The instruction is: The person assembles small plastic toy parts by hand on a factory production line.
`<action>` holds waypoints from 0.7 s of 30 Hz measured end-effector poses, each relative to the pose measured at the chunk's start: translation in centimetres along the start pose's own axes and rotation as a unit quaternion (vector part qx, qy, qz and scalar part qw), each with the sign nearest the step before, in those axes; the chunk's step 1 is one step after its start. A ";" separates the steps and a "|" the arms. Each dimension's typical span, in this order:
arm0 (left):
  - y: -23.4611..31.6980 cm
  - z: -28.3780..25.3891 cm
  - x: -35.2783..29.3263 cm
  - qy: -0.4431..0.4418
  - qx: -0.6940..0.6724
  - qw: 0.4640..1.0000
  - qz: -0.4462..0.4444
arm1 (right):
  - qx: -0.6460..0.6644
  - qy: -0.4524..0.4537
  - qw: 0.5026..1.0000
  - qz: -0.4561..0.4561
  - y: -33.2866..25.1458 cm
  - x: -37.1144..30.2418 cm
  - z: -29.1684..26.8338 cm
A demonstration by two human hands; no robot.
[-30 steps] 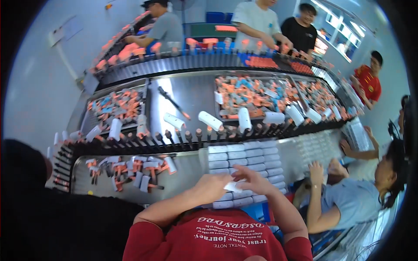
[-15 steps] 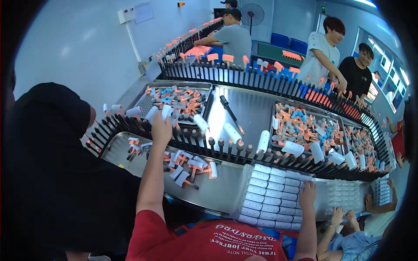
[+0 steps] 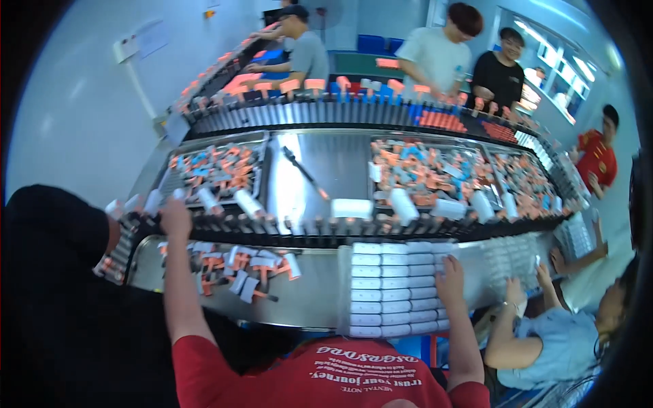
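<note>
My left hand [image 3: 175,219] is reached over the near row of dark posts at the left. Its fingertips are beside the white curved plastic covers [image 3: 154,201] standing on those posts; blur hides whether they grip one. My right hand [image 3: 449,280] rests on the right-hand columns of a stack of white covers [image 3: 395,277] laid in rows in a clear plastic tray. Its fingers look stretched out over the covers. Several orange-and-white pieces with dark handles [image 3: 245,262] lie on the metal worktop below my left forearm.
Behind the posts, metal trays [image 3: 265,153] hold heaps of orange, grey and blue pieces. A long dark stick with an orange tip [image 3: 304,171] lies between them. A person in black [image 3: 64,272] is close on my left. On my right, another's hands [image 3: 515,291] handle clear trays [image 3: 511,262].
The view has swung, so the workbench appears shifted left. My left hand appears farther left along the posts. My right hand still rests on the stacked covers, reaching slightly farther over them.
</note>
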State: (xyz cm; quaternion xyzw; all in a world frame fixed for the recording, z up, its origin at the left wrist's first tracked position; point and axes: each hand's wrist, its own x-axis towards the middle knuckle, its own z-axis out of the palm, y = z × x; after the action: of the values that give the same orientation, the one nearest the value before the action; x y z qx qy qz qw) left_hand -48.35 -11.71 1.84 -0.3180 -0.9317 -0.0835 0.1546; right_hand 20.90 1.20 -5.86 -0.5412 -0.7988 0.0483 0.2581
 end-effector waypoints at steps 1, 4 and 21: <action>-1.7 0.4 1.0 -0.032 0.032 0.999 -0.003 | 0.008 0.006 1.000 -0.001 -0.1 -0.4 -0.4; -7.1 0.6 2.4 -0.054 0.118 0.991 0.032 | 0.031 -0.034 0.999 0.025 -1.2 -2.2 -2.9; 28.8 -8.3 -36.3 -0.171 -0.492 0.623 0.584 | -0.080 -0.173 0.982 -0.001 -0.9 -8.7 -8.3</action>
State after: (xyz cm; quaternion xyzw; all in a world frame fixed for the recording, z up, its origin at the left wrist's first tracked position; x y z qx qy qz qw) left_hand -1.36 -11.82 -1.15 -0.8323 -0.3800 -0.3658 -0.1703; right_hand 26.40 -8.63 -1.55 -0.5430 -0.8331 0.0770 0.0715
